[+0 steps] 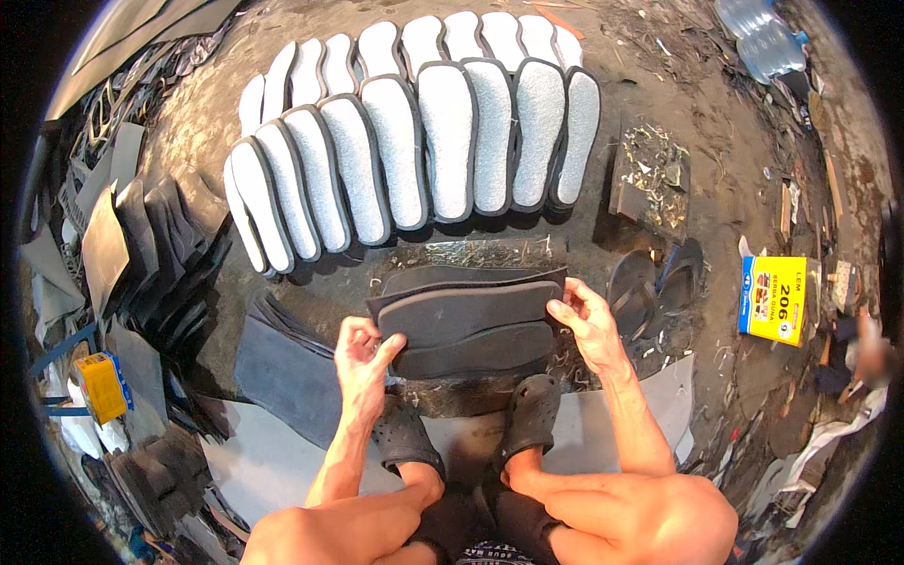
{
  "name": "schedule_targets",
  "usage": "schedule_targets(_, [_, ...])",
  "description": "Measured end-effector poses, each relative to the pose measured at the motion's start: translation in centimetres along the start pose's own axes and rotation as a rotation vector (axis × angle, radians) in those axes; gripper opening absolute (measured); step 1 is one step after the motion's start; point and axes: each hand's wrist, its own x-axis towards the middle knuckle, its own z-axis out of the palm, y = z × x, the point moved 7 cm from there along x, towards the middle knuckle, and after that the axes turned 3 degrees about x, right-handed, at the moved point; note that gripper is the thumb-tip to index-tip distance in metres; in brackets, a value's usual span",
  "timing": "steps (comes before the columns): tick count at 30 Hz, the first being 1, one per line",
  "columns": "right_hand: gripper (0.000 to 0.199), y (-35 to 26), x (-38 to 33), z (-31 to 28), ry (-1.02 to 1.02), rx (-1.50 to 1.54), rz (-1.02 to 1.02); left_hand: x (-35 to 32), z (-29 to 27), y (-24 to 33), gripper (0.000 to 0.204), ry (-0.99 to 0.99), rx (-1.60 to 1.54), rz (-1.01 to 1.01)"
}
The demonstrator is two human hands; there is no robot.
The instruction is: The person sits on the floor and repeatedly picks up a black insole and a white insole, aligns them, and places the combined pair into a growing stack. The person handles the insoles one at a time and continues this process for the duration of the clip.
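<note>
A dark grey foam sheet (468,314) with a long curved sole outline is stretched between my hands. My left hand (361,356) pinches its left end, thumb on top. At the other end, my right hand (586,320) grips the upper right corner between thumb and fingers. Just beneath lies another dark sole-shaped piece (476,352), partly covered. Behind the held sheet shows the edge of a further dark sheet (452,275). Beyond my hands, many white fuzzy-topped soles (444,141) with dark rims stand in two overlapping rows.
Dark rectangular sheets (287,363) fan out left of my hand. Brown and black offcuts (155,250) pile up further left. On the right are a pair of dark sandals (633,287), a scrap-covered board (654,184), a yellow tin (780,299) and a clear plastic bottle (765,42).
</note>
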Motion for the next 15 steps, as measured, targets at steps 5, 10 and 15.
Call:
schedule_targets(5, [0.049, -8.1, -3.0, -0.2, -0.131, 0.038, -0.303, -4.3, 0.2, 8.8, 0.025, -0.134, 0.45, 0.582])
schedule_targets(10, [0.054, -10.1, -3.5, 0.2, -0.106, -0.054, -0.532, -6.8, 0.3, 11.4, 0.012, -0.093, 0.645, 0.897])
schedule_targets(15, [0.059, -10.2, -3.8, 0.9, -0.107, -0.129, -0.516, -6.1, -0.5, 10.8, 0.013, -0.094, 0.646, 0.845])
